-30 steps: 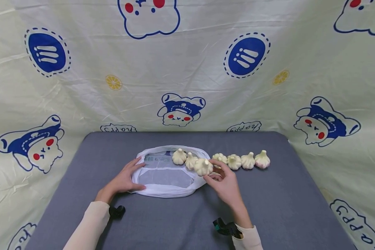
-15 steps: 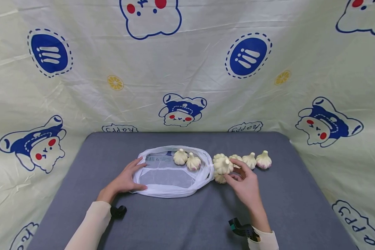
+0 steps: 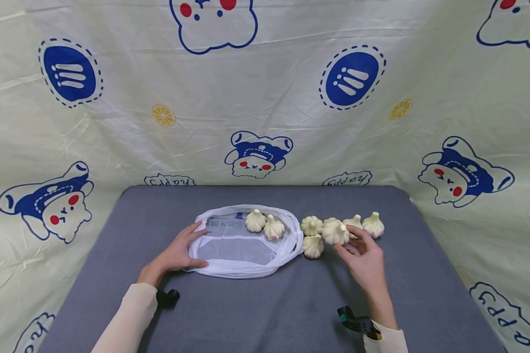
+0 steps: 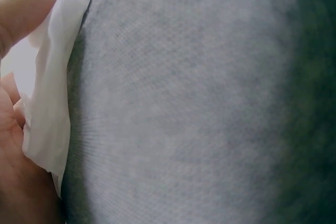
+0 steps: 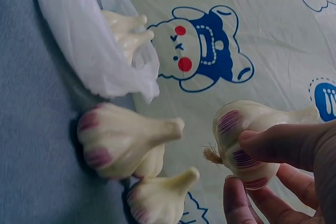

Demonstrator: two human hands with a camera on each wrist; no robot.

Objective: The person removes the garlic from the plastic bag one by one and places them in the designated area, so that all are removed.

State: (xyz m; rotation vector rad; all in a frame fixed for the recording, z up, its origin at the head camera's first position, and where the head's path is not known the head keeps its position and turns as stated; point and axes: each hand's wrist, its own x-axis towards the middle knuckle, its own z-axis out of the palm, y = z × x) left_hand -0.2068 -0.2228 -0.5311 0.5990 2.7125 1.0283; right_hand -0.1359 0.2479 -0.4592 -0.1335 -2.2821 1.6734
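Observation:
My left hand point(image 3: 181, 252) grips the left side of a white plastic bag point(image 3: 236, 269), whose mouth is spread wide. In the left wrist view the thumb point(image 4: 31, 6) lies over the white film. Inside the bag at its back right sit two garlic bulbs point(image 3: 274, 228). My right hand point(image 3: 365, 260) pinches another garlic bulb point(image 3: 334, 232) between thumb and fingers, to the right of the bag. Its purple-streaked skin and root tuft show in the right wrist view, where the held garlic bulb point(image 5: 231, 121) is apart from the bulbs below.
Several garlic bulbs stand in a row right of the bag, with one bulb point(image 3: 373, 225) at the right end. Another bulb point(image 3: 312, 246) sits in front of the row's left end. A grey cloth covers the table point(image 3: 256, 314); a printed curtain point(image 3: 265, 88) hangs behind.
My right hand has moved right with its garlic bulb, from the bag's right edge to over the row. My left hand and the bag stay in place.

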